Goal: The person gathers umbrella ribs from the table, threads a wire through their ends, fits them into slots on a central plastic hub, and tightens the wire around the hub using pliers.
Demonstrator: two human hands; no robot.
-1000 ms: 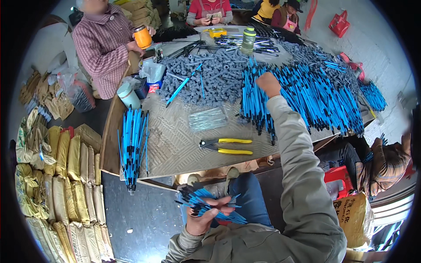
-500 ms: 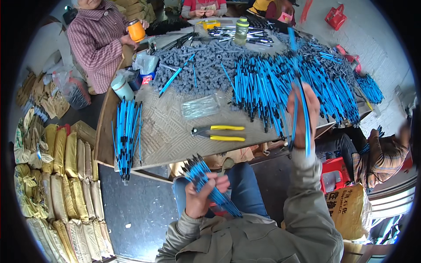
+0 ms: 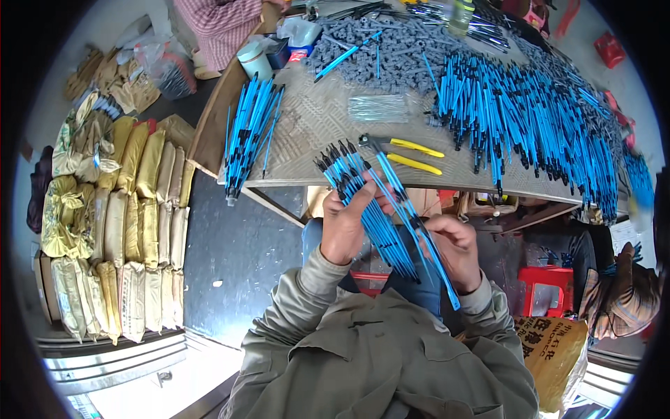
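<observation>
My left hand (image 3: 347, 222) is closed round a bundle of thin blue rods with black ends (image 3: 382, 234), held slanting over my lap. Beside it, my right hand (image 3: 453, 250) grips a few more blue rods (image 3: 431, 257) by their middle black part. Their upper ends reach across to the fingers of my left hand. Just beyond, yellow-handled pliers (image 3: 412, 155) lie on the table (image 3: 307, 119). A large pile of the same blue rods (image 3: 523, 119) covers the table's right side.
A smaller stack of blue rods (image 3: 252, 133) lies at the table's left edge. Farther back are a heap of grey plastic parts (image 3: 391, 56) and a clear pack of thin pins (image 3: 377, 108). Filled sacks (image 3: 125, 230) are stacked at left. A red stool (image 3: 548, 286) stands at right.
My right hand has come back from the rod pile to beside my left hand, bringing rods. The bundle in my left hand has risen nearer the table, and the view has shifted.
</observation>
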